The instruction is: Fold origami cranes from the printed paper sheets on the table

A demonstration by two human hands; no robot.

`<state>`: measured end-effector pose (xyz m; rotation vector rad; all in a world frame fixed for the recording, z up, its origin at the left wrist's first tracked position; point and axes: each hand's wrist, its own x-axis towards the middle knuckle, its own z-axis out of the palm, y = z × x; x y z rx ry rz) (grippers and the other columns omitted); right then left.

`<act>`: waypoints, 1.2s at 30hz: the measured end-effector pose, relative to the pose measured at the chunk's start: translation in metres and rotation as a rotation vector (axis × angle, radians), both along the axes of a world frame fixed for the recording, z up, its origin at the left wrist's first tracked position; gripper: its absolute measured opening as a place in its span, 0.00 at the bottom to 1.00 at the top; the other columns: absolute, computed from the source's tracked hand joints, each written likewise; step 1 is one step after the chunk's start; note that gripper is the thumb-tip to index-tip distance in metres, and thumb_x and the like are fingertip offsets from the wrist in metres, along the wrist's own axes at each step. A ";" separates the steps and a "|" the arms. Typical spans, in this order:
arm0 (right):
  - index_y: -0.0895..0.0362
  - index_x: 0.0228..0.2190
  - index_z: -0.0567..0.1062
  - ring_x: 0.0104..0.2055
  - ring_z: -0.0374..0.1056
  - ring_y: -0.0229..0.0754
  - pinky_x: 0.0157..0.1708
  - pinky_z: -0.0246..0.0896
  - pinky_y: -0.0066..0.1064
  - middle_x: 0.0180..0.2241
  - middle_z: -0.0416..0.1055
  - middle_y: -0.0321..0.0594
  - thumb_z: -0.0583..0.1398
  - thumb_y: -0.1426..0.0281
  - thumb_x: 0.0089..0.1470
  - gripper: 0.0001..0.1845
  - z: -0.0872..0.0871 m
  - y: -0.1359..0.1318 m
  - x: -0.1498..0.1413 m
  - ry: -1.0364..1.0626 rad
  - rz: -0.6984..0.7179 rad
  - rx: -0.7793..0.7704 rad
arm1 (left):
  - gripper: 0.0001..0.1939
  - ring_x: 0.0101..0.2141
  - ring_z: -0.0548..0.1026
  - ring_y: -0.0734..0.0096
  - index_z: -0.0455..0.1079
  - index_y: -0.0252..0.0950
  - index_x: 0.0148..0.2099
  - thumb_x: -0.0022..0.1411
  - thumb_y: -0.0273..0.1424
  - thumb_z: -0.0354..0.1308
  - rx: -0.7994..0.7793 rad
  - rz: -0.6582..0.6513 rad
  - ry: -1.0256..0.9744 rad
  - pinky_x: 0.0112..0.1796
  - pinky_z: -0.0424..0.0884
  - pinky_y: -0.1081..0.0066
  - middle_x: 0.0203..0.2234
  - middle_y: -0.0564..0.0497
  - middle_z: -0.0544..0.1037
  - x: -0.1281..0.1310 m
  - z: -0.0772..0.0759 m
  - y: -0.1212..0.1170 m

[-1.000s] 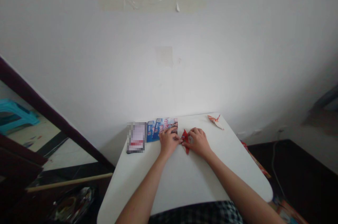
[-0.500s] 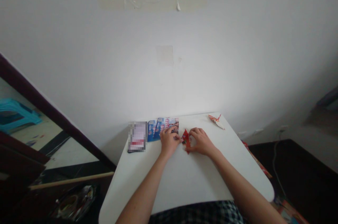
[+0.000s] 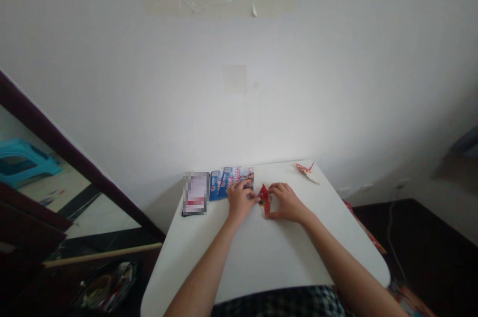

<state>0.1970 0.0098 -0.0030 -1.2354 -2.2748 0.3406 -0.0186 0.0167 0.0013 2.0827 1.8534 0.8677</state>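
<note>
A small red piece of folded paper (image 3: 265,201) with a pointed top is between my hands over the table. My left hand (image 3: 241,201) is closed, pinching the paper's left edge with thumb and forefinger. Some of its other fingers lie over blue printed leaflets (image 3: 220,187). On the other side, my right hand (image 3: 287,202) grips the paper's right side, fingertips near the upper part and thumb at the lower tip. A folded paper crane (image 3: 306,172), orange-red and white, lies at the table's back right.
The white table (image 3: 276,262) stands against a wall. A phone (image 3: 195,195) with a blurred screen lies left of the leaflets. On the floor at left are a bag with assorted items (image 3: 106,284) and a wooden stick (image 3: 104,254). A blue plastic stool (image 3: 26,162) shows at far left.
My right thumb has slid from the paper's lower face toward its lower right edge. The left hand keeps its pinch. The whole view has shifted slightly.
</note>
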 end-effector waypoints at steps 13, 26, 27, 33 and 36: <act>0.53 0.35 0.82 0.48 0.68 0.47 0.52 0.62 0.41 0.41 0.76 0.43 0.62 0.69 0.59 0.07 -0.016 0.015 -0.005 0.160 -0.089 0.027 | 0.02 0.58 0.68 0.53 0.83 0.45 0.32 0.52 0.33 0.71 0.045 -0.075 -0.057 0.61 0.59 0.49 0.55 0.50 0.77 -0.001 -0.001 -0.003; 0.51 0.35 0.82 0.55 0.63 0.52 0.56 0.61 0.47 0.45 0.74 0.44 0.64 0.70 0.57 0.05 -0.015 0.011 -0.007 0.237 -0.099 0.065 | 0.03 0.57 0.70 0.56 0.81 0.42 0.30 0.53 0.29 0.71 0.069 -0.123 -0.130 0.60 0.61 0.49 0.53 0.49 0.78 0.000 -0.007 -0.001; 0.51 0.35 0.82 0.55 0.63 0.52 0.56 0.61 0.48 0.45 0.74 0.44 0.64 0.70 0.57 0.05 -0.015 0.011 -0.007 0.249 -0.104 0.067 | 0.03 0.57 0.71 0.55 0.81 0.42 0.30 0.52 0.28 0.71 0.079 -0.128 -0.128 0.60 0.61 0.49 0.54 0.49 0.77 -0.001 -0.007 -0.001; 0.51 0.34 0.82 0.54 0.63 0.52 0.56 0.61 0.49 0.44 0.74 0.44 0.64 0.71 0.57 0.04 -0.016 0.011 -0.007 0.287 -0.096 0.075 | 0.02 0.57 0.70 0.52 0.82 0.44 0.31 0.54 0.30 0.70 0.116 -0.123 -0.113 0.60 0.61 0.46 0.54 0.48 0.77 0.000 -0.008 -0.002; 0.50 0.34 0.82 0.54 0.63 0.52 0.56 0.61 0.49 0.43 0.74 0.44 0.65 0.71 0.56 0.04 -0.015 0.010 -0.008 0.293 -0.064 0.060 | 0.02 0.57 0.70 0.53 0.82 0.44 0.32 0.55 0.30 0.69 0.126 -0.111 -0.119 0.60 0.61 0.46 0.55 0.48 0.76 0.001 -0.008 -0.002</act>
